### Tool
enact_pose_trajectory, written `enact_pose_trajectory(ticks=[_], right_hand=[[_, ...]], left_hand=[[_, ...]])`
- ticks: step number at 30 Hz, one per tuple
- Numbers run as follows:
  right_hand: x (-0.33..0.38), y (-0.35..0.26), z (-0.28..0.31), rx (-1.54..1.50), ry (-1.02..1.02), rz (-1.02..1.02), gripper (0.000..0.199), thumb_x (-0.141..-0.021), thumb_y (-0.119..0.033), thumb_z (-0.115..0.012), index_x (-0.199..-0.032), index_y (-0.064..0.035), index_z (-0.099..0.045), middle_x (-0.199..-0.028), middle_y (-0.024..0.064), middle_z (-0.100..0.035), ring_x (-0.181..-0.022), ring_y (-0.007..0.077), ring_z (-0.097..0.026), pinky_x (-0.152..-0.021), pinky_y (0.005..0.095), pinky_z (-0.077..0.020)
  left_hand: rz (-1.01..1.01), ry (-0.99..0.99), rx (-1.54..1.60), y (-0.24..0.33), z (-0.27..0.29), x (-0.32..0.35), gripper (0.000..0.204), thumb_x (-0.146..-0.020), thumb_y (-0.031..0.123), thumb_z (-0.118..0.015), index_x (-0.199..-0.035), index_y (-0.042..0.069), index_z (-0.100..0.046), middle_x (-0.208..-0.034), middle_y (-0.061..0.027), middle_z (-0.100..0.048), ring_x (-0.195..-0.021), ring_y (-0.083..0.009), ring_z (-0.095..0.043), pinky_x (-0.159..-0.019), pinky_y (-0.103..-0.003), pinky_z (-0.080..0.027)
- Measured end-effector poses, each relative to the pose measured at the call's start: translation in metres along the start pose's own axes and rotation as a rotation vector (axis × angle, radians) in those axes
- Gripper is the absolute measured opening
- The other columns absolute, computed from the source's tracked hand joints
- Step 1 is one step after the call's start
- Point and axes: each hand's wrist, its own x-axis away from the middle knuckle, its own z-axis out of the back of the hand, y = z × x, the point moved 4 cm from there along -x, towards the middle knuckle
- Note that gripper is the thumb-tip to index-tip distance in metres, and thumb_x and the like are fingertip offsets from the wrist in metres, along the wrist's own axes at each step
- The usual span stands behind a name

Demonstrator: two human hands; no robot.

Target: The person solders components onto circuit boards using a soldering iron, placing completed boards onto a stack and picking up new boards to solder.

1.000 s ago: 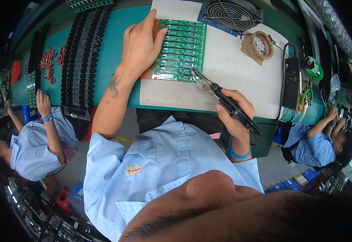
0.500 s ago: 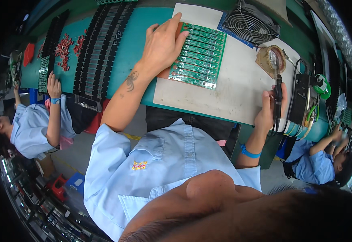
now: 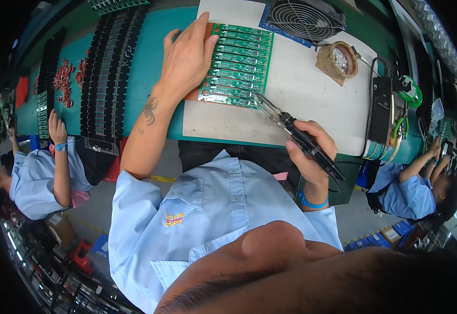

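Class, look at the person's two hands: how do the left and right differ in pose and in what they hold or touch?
Pose: the left hand is spread palm down; the right hand is curled.
Contact: the left hand lies at the left edge of the green circuit board panel, while the right hand grips a soldering iron.
Wrist: the right hand has a blue band below it; the left hand has none.
Shared: both are bare.

Circuit boards (image 3: 241, 65) and a soldering iron (image 3: 297, 131) are marking out an electronics workshop. Blue-shirted people (image 3: 39, 180) are sitting along a green bench (image 3: 150, 63).
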Motion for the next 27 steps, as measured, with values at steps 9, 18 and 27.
enact_pose_trajectory(ticks=[9,18,27], right_hand=[[-0.0004,0.006,-0.0052,-0.008,-0.016,-0.027,0.042,-0.073,0.005,-0.079,-0.114,0.0029,-0.073,-0.095,0.0132,-0.074,-0.076,0.0205,-0.063,-0.072,0.0288,-0.0508],[-0.0006,0.0065,-0.0043,-0.006,-0.04,-0.051,0.042,-0.073,0.005,-0.078,-0.115,0.0031,-0.073,-0.096,0.0135,-0.075,-0.077,0.0208,-0.064,-0.073,0.0288,-0.0511],[-0.0006,0.0048,-0.0029,0.015,0.0,-0.026,0.043,-0.073,0.003,-0.08,-0.115,0.003,-0.073,-0.096,0.0136,-0.075,-0.078,0.021,-0.065,-0.074,0.029,-0.0514]], left_hand=[[-0.004,-0.002,-0.007,0.0023,-0.0006,0.0026,0.047,-0.107,0.025,-0.06,-0.148,0.002,-0.052,-0.13,-0.0178,-0.073,-0.113,-0.0317,-0.071,-0.112,-0.055,-0.042],[0.015,-0.027,0.009,0.0034,0.0003,0.0025,0.048,-0.107,0.023,-0.061,-0.148,0.001,-0.052,-0.13,-0.0183,-0.072,-0.113,-0.0318,-0.071,-0.111,-0.055,-0.042],[0.007,-0.011,0.009,0.0015,0.0,0.0016,0.047,-0.106,0.022,-0.061,-0.147,0.001,-0.052,-0.132,-0.0174,-0.072,-0.114,-0.0317,-0.071,-0.111,-0.055,-0.042]])
